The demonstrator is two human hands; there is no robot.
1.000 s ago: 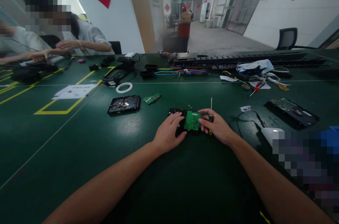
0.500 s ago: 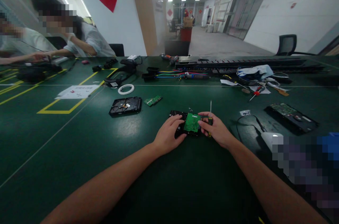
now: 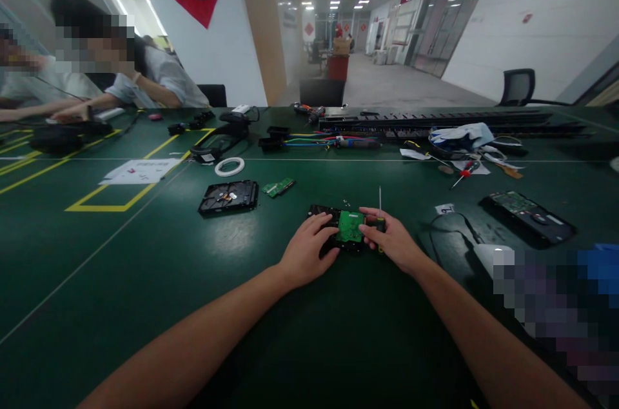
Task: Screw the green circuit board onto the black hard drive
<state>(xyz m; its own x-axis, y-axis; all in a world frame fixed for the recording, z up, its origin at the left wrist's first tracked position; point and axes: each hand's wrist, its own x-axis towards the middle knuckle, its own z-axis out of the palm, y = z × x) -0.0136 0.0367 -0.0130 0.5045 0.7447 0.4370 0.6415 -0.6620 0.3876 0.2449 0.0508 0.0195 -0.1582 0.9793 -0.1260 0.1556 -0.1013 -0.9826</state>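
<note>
A black hard drive (image 3: 329, 209) lies on the green table in front of me, with a green circuit board (image 3: 351, 226) over its right part. My left hand (image 3: 307, 246) grips the drive's left side, fingers on top and thumb along the near edge. At the board's right edge, the thumb and fingers of my right hand (image 3: 387, 235) pinch the board. That same hand also keeps a screwdriver (image 3: 380, 223) in its grasp, the blade pointing up and away. Several tiny screws (image 3: 346, 203) lie just beyond the drive.
Left of centre are another hard drive (image 3: 229, 197), a loose circuit board (image 3: 279, 187) and a white ring (image 3: 229, 167). To the right lie a third drive (image 3: 528, 217) and a red-handled screwdriver (image 3: 465, 173). Cables (image 3: 314, 140) stretch across the back. Two people sit at the far left.
The view has shifted slightly. Both hands keep their places on the drive and the board; the right hand and its screwdriver appear marginally farther left.
</note>
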